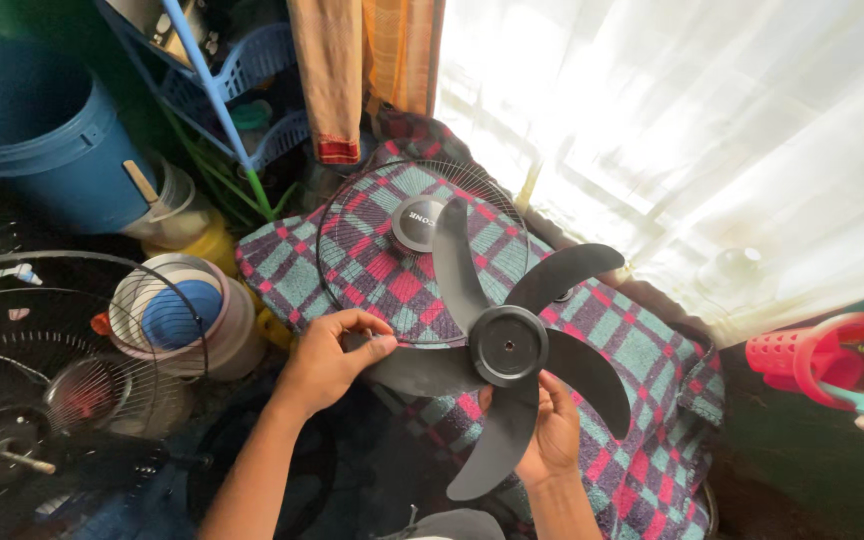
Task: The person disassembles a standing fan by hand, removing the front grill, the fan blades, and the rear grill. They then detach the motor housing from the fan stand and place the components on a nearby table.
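Your hands pinch the black fan blade between them, left hand on one blade's tip, right hand under the hub, nearer

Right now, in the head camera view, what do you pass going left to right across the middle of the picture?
Wire fan guard → white bucket → left hand → black fan blade → pink plastic toy.
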